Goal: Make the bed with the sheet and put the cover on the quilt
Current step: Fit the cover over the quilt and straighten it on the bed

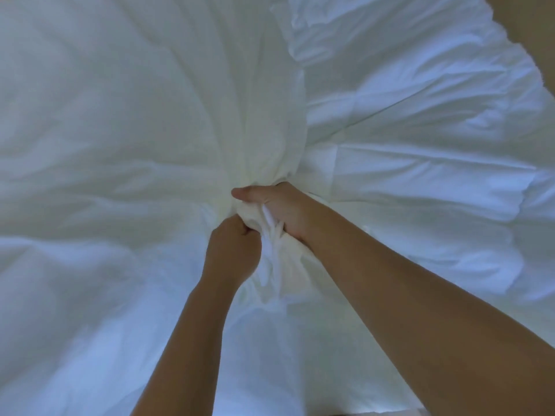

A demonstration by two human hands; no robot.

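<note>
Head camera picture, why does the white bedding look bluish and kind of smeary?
Head view: dim, cool light tints the white bedding blue, creamier near the middle; head view: blur softens the folds and both the left hand and right hand gripping it; head view: the wide lens curves the bedding's edge at upper right.
</note>
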